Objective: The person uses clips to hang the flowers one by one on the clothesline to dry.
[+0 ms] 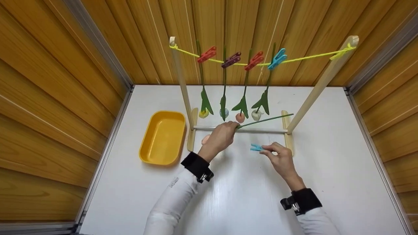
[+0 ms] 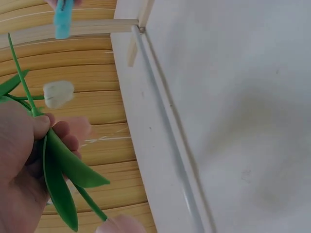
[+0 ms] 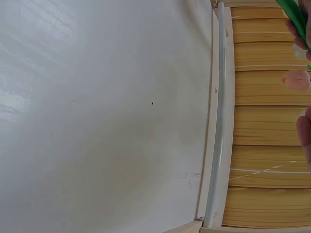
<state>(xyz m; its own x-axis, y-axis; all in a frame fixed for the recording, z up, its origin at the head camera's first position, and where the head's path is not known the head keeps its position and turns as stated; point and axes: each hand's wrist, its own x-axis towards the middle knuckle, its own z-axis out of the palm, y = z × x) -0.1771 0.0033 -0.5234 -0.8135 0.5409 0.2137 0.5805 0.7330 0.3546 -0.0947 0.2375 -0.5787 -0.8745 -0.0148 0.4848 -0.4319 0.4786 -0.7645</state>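
Note:
My left hand [image 1: 222,137] grips an artificial tulip by its green stem [image 1: 266,120], just above the leaves [image 2: 77,167]. The stem's bare end points right, and the pink bloom [image 2: 121,225] hangs on the other side of the hand. A light blue clothespin [image 1: 256,147] is pinched between thumb and fingers of my right hand [image 1: 280,158], to the right of the left hand. Ahead, several tulips hang bloom-down from a yellow string [image 1: 303,59], held by a red clothespin [image 1: 207,54], a purple one [image 1: 231,60], another red one [image 1: 254,61] and a blue one [image 1: 277,59].
The string is tied between two wooden posts, left [image 1: 181,78] and right [image 1: 323,85], joined low down by a white rod [image 1: 271,131]. A yellow basin [image 1: 143,151] stands left of the frame on the white table [image 1: 228,202]. Wood-patterned walls [image 1: 42,111] surround it.

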